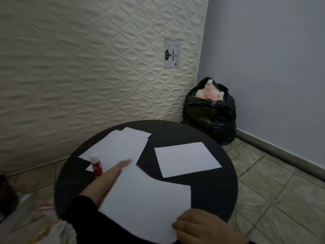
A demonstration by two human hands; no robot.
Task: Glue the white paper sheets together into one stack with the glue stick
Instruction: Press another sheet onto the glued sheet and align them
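1. Your right hand point(207, 226) sits at the near rim of the table, fingers curled over the near right corner of the large white paper sheet point(144, 203), gripping its edge.
2. Your left hand point(107, 180), in a black long sleeve point(91, 219), reaches forward along the left edge of that same sheet. The fingers look stretched out and lie against or under the paper's edge; the motion blur there means you cannot tell from this view whether they pinch it.
3. The large sheet looks slightly lifted and blurred, covering the near middle of the round black tabletop point(219, 191).
4. The red glue stick with the white cap point(96, 165) stands upright just left of your left fingertips, its cap on, beside the left pile of paper.
5. That loose pile of overlapping white sheets point(119, 148) lies on the far left part of the table, its corners fanned out.
6. 1 separate white rectangular sheet point(186, 159) lies flat on the right side of the table, apart from both the pile and the sheet you hold.
7. Behind the table a cream quilted mattress point(88, 67) leans upright, with a small label reading GAJAH point(172, 54).
8. A black plastic bag point(211, 115) with something pink and white in its mouth sits in the corner against the pale blue wall point(272, 59), on a tiled floor point(272, 191).
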